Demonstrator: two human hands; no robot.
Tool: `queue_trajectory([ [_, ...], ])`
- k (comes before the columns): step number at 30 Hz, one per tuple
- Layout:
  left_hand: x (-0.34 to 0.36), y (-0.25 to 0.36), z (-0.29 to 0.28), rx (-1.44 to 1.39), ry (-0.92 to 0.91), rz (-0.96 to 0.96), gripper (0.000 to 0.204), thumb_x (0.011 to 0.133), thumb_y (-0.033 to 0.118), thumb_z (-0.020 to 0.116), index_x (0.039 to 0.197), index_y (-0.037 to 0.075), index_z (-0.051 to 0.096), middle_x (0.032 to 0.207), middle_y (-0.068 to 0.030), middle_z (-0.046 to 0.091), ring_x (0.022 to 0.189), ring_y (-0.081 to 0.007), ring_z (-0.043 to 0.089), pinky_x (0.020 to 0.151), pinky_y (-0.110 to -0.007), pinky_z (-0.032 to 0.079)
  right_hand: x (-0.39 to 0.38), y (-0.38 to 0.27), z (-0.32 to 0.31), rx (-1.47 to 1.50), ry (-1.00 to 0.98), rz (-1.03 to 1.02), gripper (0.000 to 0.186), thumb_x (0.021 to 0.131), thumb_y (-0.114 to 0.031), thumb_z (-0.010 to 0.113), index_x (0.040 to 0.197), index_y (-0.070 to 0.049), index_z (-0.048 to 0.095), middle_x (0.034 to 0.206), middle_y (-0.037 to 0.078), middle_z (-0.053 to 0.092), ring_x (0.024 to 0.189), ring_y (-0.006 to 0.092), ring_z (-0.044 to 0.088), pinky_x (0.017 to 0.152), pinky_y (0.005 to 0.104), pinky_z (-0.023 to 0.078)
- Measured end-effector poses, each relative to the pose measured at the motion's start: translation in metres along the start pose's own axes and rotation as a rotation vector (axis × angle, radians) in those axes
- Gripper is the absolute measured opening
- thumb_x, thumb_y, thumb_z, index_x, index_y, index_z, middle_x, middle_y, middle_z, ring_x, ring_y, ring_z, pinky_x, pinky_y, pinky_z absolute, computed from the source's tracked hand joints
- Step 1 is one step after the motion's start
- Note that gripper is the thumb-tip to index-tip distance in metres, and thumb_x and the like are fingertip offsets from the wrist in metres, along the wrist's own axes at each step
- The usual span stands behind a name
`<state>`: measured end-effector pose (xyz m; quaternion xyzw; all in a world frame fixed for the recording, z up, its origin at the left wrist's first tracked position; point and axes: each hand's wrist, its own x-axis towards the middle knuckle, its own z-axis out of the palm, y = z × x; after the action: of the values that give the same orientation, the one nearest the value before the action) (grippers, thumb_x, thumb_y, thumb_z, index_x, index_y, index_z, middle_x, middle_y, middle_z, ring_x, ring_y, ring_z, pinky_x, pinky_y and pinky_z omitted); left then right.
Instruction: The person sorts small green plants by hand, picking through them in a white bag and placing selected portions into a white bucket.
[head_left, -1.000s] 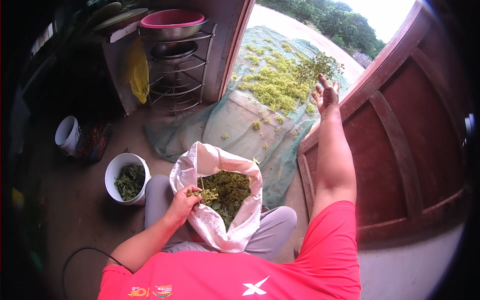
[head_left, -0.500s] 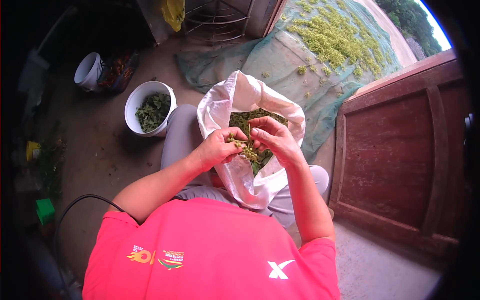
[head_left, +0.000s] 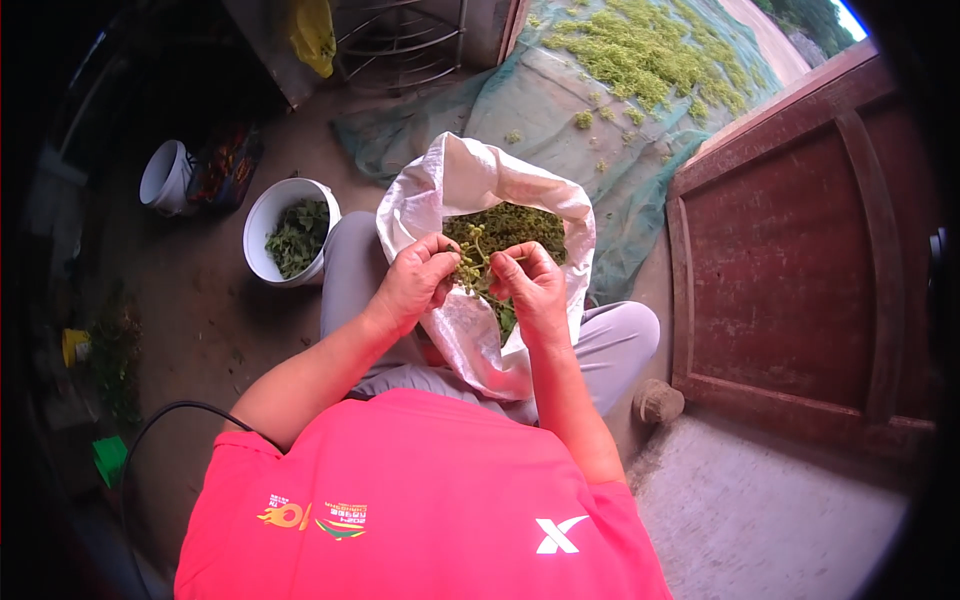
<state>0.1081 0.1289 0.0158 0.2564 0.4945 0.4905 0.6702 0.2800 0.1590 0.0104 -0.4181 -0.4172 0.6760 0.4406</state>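
Note:
Over the mouth of a white woven sack [head_left: 468,345], my two hands meet at a sprig of small green buds or berries [head_left: 474,258]. My left hand [head_left: 412,283] is closed, thumb and fingers pinching the sprig's left side. On its right side my right hand [head_left: 533,285] pinches a thin stem between thumb and forefinger. The sack stands between my knees with its rim rolled outward. Inside it lies a heap of similar green plant bits [head_left: 520,225], partly hidden by my hands.
Left of my knee stands a white bucket [head_left: 258,240] of green leaves. Another white bucket [head_left: 160,180] and a dark container of reddish things [head_left: 225,165] are farther left. Ahead, green netting [head_left: 560,130] carries spread green sprigs [head_left: 650,55]. A brown wooden door [head_left: 780,260] stands at right.
Both hands have come slightly lower and to the left, and the right hand has turned, its fingers now pinching a stem pointing right. The whole view has shifted a little.

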Motion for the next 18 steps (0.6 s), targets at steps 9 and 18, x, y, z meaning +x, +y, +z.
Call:
queue_trajectory([
  [9,0.003,0.005,-0.014,-0.187,0.076,0.003,0.005,0.088,0.011,0.047,0.092,0.007,0.047,0.083,-0.0127,0.062,0.057,-0.0125,0.056,0.042,-0.021,0.044,0.016,-0.005,-0.035,0.056,0.243,-0.024,0.017,0.088,-0.02,0.065,0.091,-0.008,0.055,0.078,0.002,0.061,0.063,0.0092,0.06,0.054,0.0221,0.047],
  [18,0.005,-0.005,-0.019,0.95,-0.442,0.194,0.028,0.081,0.004,0.045,0.1,0.007,0.065,0.084,-0.0065,0.066,0.074,-0.0166,0.062,0.07,-0.03,0.05,0.067,0.012,-0.055,-0.786,-0.006,-0.08,0.036,0.081,-0.02,0.067,0.11,0.0,0.057,0.096,0.013,0.067,0.09,0.0236,0.065,0.076,0.0339,0.052],
])
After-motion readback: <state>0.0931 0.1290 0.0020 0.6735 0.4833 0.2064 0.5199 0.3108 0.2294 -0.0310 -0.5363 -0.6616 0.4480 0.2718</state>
